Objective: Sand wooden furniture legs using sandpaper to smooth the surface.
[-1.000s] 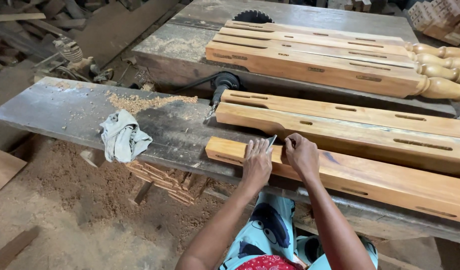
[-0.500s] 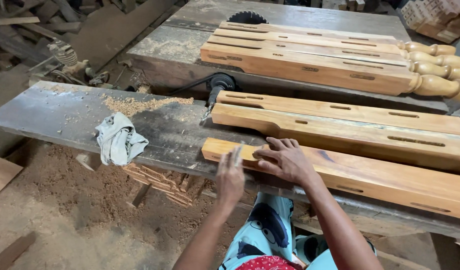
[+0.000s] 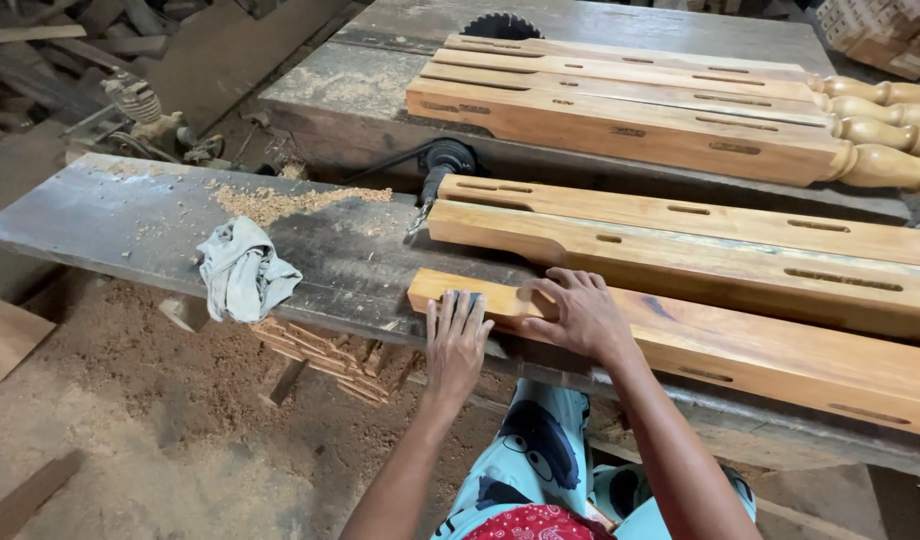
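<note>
Head view: the wooden leg is laid along the desk edge, long axis running toward lower right. Its near end is pressed by the left hand, flat and spread; the right hand is rested open beside it.

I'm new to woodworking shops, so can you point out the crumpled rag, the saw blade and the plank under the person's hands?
crumpled rag point(image 3: 244, 277), head view, middle of the cloth.
saw blade point(image 3: 502, 26), head view, toothed arc above the table.
plank point(image 3: 740, 350), head view, bare top face right of the hands.
</note>
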